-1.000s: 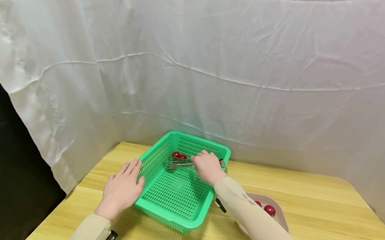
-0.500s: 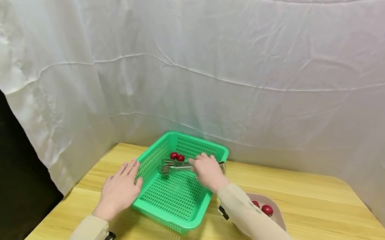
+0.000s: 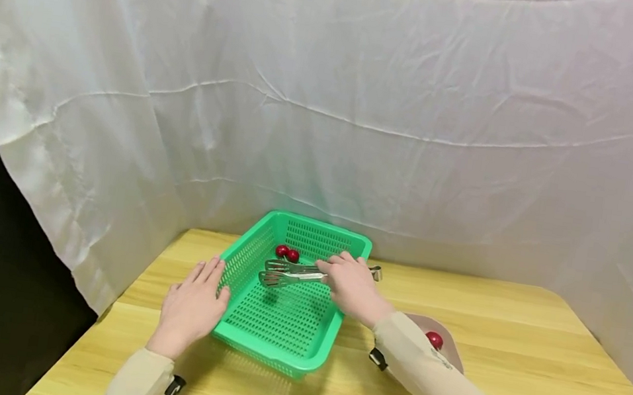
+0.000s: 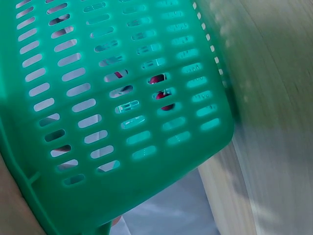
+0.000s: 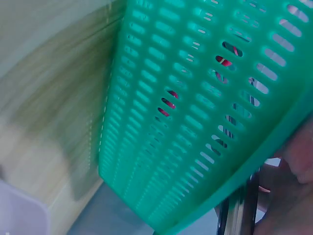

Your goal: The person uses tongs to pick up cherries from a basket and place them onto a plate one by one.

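Note:
A green slotted plastic basket [image 3: 329, 332] stands on the table. My left hand [image 3: 191, 304] rests on its left rim with straight fingers. My right hand [image 3: 354, 288], over the right rim, grips metal tongs [image 3: 306, 277] by the arms. Their slotted heads hang inside the basket, and red shows through the lower one; whether a cherry is pinched there is hard to tell. Two red cherries [image 3: 288, 253] lie near the back left corner. Through the slots in the right wrist view, red patches [image 5: 224, 61] appear higher than other red bits.
Partly hidden under my right forearm, a pale pink dish [image 3: 454, 359] holds a red cherry [image 3: 434, 340]. The wooden table [image 3: 544, 381] reaches back to a pale curtain [image 3: 413, 190]. Dark cloth hangs at the left.
My right hand has shifted a little rightward and up relative to the basket, and the tongs have risen off its floor. The left hand keeps its place on the rim.

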Demonstrator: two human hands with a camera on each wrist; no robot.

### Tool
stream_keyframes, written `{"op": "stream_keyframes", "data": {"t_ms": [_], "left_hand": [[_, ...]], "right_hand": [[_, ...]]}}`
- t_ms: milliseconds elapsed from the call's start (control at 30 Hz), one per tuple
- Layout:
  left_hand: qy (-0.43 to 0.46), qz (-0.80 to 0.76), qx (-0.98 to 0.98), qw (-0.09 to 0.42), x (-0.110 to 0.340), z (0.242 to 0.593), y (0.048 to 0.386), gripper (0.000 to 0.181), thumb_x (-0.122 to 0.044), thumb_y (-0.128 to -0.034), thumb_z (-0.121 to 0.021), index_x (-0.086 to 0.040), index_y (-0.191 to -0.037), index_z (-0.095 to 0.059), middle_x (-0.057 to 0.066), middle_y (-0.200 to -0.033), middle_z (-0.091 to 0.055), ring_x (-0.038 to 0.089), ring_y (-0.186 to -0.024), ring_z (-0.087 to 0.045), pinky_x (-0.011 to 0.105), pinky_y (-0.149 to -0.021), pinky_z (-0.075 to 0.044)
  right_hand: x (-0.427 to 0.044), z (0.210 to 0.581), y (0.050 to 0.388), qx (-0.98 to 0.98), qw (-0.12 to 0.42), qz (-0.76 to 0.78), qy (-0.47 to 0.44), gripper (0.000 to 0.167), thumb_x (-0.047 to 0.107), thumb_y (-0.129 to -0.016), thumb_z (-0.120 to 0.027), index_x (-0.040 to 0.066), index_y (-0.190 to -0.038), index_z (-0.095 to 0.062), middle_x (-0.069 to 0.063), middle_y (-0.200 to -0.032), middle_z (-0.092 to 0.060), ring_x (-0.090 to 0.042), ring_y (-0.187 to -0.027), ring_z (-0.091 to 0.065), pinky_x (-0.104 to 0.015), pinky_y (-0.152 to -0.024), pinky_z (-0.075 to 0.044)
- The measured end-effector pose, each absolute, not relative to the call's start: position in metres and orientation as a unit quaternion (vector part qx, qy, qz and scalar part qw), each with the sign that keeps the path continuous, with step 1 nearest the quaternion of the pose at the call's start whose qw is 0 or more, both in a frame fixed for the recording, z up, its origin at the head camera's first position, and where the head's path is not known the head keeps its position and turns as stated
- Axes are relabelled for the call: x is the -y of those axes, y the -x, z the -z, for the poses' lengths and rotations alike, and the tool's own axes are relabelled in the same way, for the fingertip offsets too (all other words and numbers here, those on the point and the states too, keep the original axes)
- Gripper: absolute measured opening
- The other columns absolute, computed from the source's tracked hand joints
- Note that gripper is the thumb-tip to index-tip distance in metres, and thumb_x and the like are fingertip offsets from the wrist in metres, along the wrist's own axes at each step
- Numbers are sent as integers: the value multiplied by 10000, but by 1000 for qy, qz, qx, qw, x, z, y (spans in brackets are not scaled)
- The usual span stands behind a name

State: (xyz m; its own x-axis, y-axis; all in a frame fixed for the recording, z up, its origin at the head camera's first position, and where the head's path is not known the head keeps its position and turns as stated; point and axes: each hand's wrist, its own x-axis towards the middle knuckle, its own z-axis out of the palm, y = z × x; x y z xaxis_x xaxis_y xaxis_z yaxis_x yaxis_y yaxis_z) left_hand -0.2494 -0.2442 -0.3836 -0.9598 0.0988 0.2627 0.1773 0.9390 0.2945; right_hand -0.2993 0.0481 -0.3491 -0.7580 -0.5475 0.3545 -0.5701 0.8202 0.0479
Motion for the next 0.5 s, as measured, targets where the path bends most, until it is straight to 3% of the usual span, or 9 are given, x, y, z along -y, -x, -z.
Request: {"op": "stream_keyframes", "data": {"t_ms": [267, 500], "left_hand": [[77, 161, 976, 122, 244, 380, 248, 581, -328, -1038, -332, -43, -1543, -290, 125, -1615, -183, 394, -1456, -185, 717, -1059, -204], [74, 169, 976, 111, 244, 383, 245, 584, -328, -1037, -342, -49, -1547, -284, 118, -1619, -176, 389, -1459, -179, 712, -1064, -205]], "right_hand": [[-67, 347, 282, 932, 202, -51, -295, 432, 79, -892, -709, 130, -1316, -646, -34, -1186, -675, -219, -1017, -545, -451, -846, -467], [-91, 351, 267, 920, 248, -76, -292, 415, 64, -899, -699, 100, -1309, -649, -37, -1163, -679, -247, -1044, -572, -478, -827, -469]]}}
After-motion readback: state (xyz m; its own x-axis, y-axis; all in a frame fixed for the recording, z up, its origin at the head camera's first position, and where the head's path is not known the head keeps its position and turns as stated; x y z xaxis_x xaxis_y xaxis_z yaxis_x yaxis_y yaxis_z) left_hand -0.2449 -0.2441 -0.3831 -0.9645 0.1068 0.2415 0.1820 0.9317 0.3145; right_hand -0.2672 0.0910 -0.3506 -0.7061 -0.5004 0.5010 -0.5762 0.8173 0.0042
